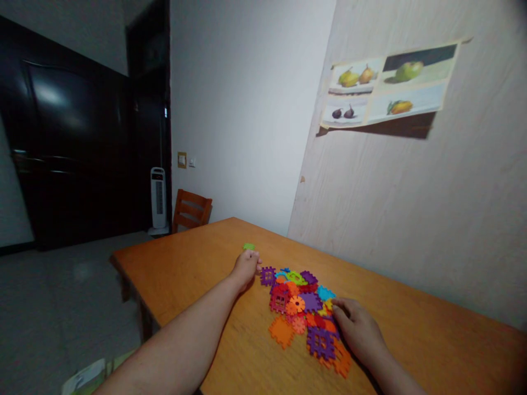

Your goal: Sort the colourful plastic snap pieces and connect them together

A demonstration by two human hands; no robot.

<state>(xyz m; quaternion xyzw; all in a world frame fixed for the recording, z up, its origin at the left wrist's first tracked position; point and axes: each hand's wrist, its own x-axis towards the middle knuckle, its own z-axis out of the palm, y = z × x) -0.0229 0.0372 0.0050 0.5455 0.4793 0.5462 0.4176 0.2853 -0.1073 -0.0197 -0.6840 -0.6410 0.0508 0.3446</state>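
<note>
My left hand (246, 269) reaches over the table to the left of a pile of plastic interlocking building pieces. Its fingers are curled, and a light green square piece (248, 246) shows at their far side; the grip itself is partly hidden. At the pile's right edge, my right hand (359, 325) has thumb and fingertips closed at a yellow piece (328, 305). Around them lie a purple window piece (268, 276), a red window piece (280, 299), an orange gear-like piece (296, 304), an orange square (282, 331) and another purple window piece (321, 343).
The wooden table (185, 247) runs along a wall with a fruit poster (387, 90). Beyond its far left edge stand a wooden chair (192, 208) and a white tower heater (158, 200). A dark door (74, 137) is at the left.
</note>
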